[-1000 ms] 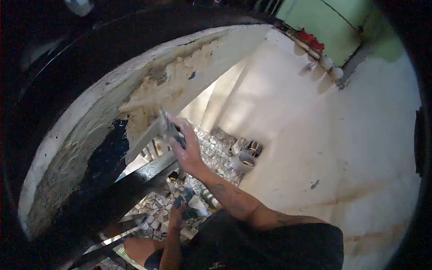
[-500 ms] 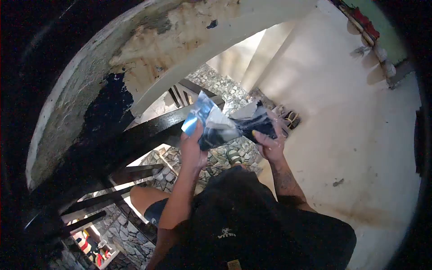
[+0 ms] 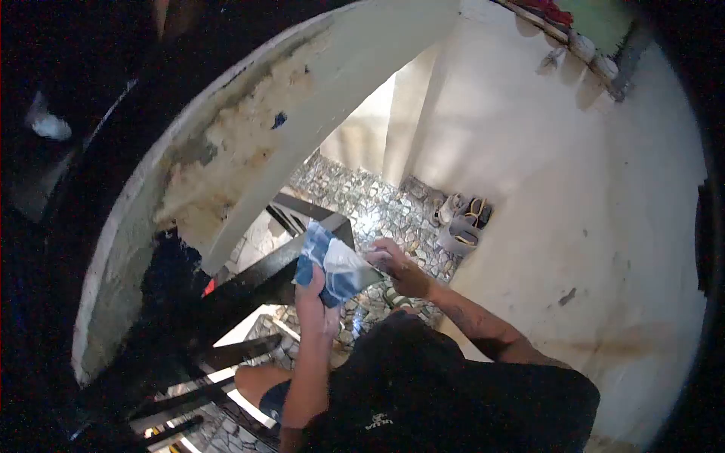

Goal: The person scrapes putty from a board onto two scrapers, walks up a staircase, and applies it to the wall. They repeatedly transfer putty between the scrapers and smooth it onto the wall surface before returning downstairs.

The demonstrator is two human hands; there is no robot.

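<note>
A blue and white piece of thin, glossy material (image 3: 340, 270), like a packet or sheet, is at the centre. My left hand (image 3: 311, 300) grips its lower left side, thumb across the front. At its right edge is my right hand (image 3: 402, 270), fingers curled and pressed together; what lies between them is too small to make out. Whether the fingertips pinch the material's edge cannot be told.
Dark beams (image 3: 260, 268) run below and left of the hands. A peeling curved wall edge (image 3: 226, 128) rises at the upper left. Shoes (image 3: 462, 226) stand on the stone-patterned floor (image 3: 377, 204) beside the pale wall (image 3: 551, 226).
The view has shifted, with the hands lower in it. My right hand has turned inward and moved closer to my left; the dark part spread between them no longer shows.
</note>
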